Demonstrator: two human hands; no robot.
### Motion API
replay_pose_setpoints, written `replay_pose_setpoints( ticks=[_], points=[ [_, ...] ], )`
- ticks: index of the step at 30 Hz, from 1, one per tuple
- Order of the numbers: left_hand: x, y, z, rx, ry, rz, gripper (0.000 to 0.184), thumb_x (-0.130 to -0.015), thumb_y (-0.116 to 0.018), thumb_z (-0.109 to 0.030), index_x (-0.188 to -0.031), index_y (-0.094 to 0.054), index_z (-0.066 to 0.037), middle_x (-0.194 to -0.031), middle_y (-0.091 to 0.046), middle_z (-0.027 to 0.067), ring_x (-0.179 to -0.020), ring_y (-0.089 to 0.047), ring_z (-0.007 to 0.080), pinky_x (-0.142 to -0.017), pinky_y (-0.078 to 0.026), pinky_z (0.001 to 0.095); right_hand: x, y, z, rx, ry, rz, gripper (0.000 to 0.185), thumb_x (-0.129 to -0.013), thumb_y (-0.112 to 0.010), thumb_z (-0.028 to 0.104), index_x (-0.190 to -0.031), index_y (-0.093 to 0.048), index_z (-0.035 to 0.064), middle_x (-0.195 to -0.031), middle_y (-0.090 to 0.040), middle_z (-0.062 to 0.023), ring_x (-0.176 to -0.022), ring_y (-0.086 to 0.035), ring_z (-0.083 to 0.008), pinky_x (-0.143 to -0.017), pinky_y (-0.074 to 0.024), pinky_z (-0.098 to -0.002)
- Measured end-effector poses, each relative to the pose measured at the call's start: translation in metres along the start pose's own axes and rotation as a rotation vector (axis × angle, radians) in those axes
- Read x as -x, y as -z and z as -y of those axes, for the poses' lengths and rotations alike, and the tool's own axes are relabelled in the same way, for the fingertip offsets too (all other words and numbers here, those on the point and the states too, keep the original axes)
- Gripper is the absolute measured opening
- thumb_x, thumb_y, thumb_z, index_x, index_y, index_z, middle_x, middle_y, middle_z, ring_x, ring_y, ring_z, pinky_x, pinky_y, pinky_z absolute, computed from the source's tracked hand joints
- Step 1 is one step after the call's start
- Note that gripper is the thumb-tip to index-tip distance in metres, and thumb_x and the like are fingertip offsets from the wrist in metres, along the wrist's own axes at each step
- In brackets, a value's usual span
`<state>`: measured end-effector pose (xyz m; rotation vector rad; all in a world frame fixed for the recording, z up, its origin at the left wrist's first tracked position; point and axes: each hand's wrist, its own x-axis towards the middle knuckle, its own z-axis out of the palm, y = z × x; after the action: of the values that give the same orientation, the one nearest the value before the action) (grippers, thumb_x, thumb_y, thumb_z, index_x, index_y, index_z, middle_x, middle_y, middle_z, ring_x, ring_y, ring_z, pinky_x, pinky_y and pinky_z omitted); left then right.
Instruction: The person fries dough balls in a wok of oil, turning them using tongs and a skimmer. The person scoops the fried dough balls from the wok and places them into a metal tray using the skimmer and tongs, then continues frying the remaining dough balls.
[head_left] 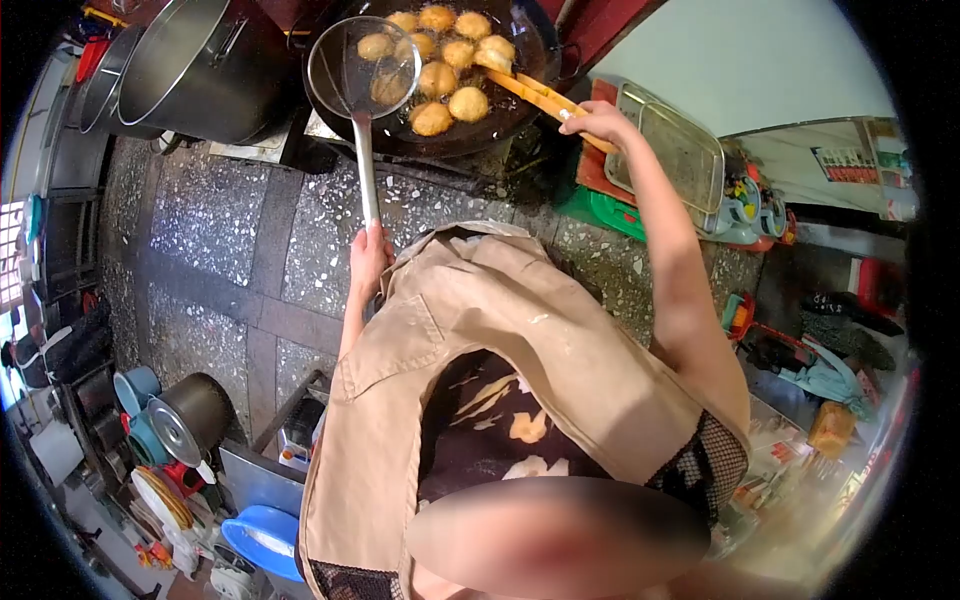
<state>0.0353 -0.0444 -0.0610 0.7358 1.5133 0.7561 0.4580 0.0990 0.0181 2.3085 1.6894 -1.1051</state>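
Steel strainer (363, 125) is held by the left hand (370, 262), fingers wrapped round the lower end of the handle; its mesh bowl is placed over the left part of the wok (530, 45). Wooden tongs (540, 95) are gripped near the rear by the right hand (603, 123), fingers closed round them, tips set at a golden fried ball (495, 49) on the right of the batch. Whether that ball is pinched or merely touched cannot be told. About eleven fried balls (437, 79) are counted in the wok, some close together, some apart.

Handling, judged: balls probably light, crusty outside, softer inside, slick with oil; best nipped gently across the sides, as crust could be cracked by a hard squeeze. Strainer probably stiff, bowl-heavy if loaded; best held by the handle, well back from the heat. Tongs probably light and stiff, best held at the rear.

Some balls are seen only through the mesh. Bowl-to-oil contact can't be judged; oil depth not readable. Wok's far edge is cut off by the frame. Clear tray (680, 140) is partly covered by the right arm. Left palm is hidden; bottom centre is blurred out.
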Motion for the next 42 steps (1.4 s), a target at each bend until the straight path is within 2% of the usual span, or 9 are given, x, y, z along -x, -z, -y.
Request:
replay_pose_setpoints(
  ticks=[4,7,10,16,20,22,24,29,42],
  points=[
    [0.006,-0.006,-0.015,-0.104,-0.014,0.011,0.04,-0.091,-0.042,-0.039,-0.082,-0.053,-0.002,-0.056,-0.047,0.0008,-0.047,-0.043,0.0085,-0.043,-0.034,0.0241,0.019,-0.015,0.007,-0.418,0.063,0.039,0.059,-0.058,-0.074,0.037,-0.107,-0.061,0.0069,-0.107,-0.059,-0.0079,-0.1,-0.054,-0.0189,-0.087,-0.0383,-0.0293],
    [0.01,-0.008,-0.024,-0.209,-0.015,0.039,0.041,-0.091,-0.043,-0.039,-0.082,-0.053,-0.001,-0.056,-0.047,0.0006,-0.048,-0.042,0.0078,-0.043,-0.033,0.0239,0.021,-0.04,0.031,-0.418,0.266,-0.078,0.059,-0.057,-0.074,0.041,-0.103,-0.06,0.0066,-0.097,-0.062,-0.0082,-0.091,-0.058,-0.02,-0.08,-0.0423,-0.0288],
    [0.02,-0.012,-0.035,-0.155,0.062,0.11,0.04,-0.091,-0.043,-0.039,-0.083,-0.053,-0.001,-0.057,-0.047,0.0002,-0.048,-0.041,0.0076,-0.043,-0.032,0.0233,0.041,-0.053,0.076,0.059,0.12,-0.182,0.078,-0.057,-0.071,0.045,-0.121,-0.045,0.0089,-0.106,-0.056,-0.0134,-0.097,-0.056,-0.0275,-0.083,-0.0445,-0.0359],
    [0.023,-0.002,-0.023,0.007,0.101,-0.029,0.04,-0.091,-0.041,-0.039,-0.085,-0.053,-0.001,-0.058,-0.046,-0.0004,-0.047,-0.039,0.0085,-0.043,-0.03,0.023,0.065,-0.071,0.072,-0.061,0.171,-0.226,0.087,-0.059,-0.071,0.047,-0.128,-0.035,0.008,-0.114,-0.05,-0.018,-0.102,-0.052,-0.0312,-0.084,-0.0445,-0.0402],
    [0.016,0.018,-0.015,-0.018,0.074,-0.101,0.043,-0.091,-0.04,-0.042,-0.082,-0.052,-0.002,-0.056,-0.046,0.0016,-0.045,-0.043,0.011,-0.042,-0.035,0.0252,0.063,-0.088,0.034,-0.292,0.144,-0.503,0.076,-0.062,-0.074,0.042,-0.121,-0.044,0.0048,-0.108,-0.056,-0.0188,-0.096,-0.057,-0.028,-0.083,-0.0434,-0.0345],
    [0.01,0.023,-0.017,-0.017,0.053,-0.097,0.043,-0.09,-0.04,-0.043,-0.081,-0.05,-0.002,-0.055,-0.046,0.0029,-0.042,-0.044,0.013,-0.039,-0.037,0.0267,0.058,-0.09,0.018,-0.549,0.093,-0.422,0.084,-0.061,-0.073,0.047,-0.124,-0.041,0.0024,-0.11,-0.054,-0.0194,-0.098,-0.055,-0.0287,-0.081,-0.0439,-0.036],
    [0.006,0.027,-0.021,0.057,0.044,-0.049,0.044,-0.09,-0.04,-0.044,-0.081,-0.05,-0.002,-0.054,-0.045,0.0032,-0.039,-0.044,0.0139,-0.037,-0.037,0.0271,0.063,-0.089,0.018,-0.801,0.096,-0.39,0.067,-0.066,-0.074,0.039,-0.116,-0.048,0.0029,-0.101,-0.059,-0.0104,-0.089,-0.057,-0.0182,-0.077,-0.044,-0.0299],
    [-0.011,0.033,-0.01,-0.011,0.039,-0.045,0.049,-0.089,-0.04,-0.05,-0.08,-0.05,-0.003,-0.053,-0.045,0.0028,-0.04,-0.045,0.0134,-0.037,-0.038,0.0264,0.067,-0.096,0.016,-0.887,0.065,-0.389,0.057,-0.066,-0.074,0.038,-0.108,-0.054,0.004,-0.096,-0.061,-0.0066,-0.085,-0.057,-0.0152,-0.075,-0.0434,-0.0278],
    [-0.007,0.032,-0.007,0.021,0.05,0.023,0.055,-0.089,-0.033,-0.055,-0.076,-0.051,-0.005,-0.051,-0.045,0.0017,-0.04,-0.044,0.0118,-0.038,-0.037,0.0244,0.058,-0.117,0.013,-0.838,0.026,-0.369,0.066,-0.063,-0.074,0.046,-0.11,-0.053,0.0045,-0.098,-0.061,-0.0096,-0.09,-0.058,-0.0195,-0.079,-0.0434,-0.0311]
  ],
)
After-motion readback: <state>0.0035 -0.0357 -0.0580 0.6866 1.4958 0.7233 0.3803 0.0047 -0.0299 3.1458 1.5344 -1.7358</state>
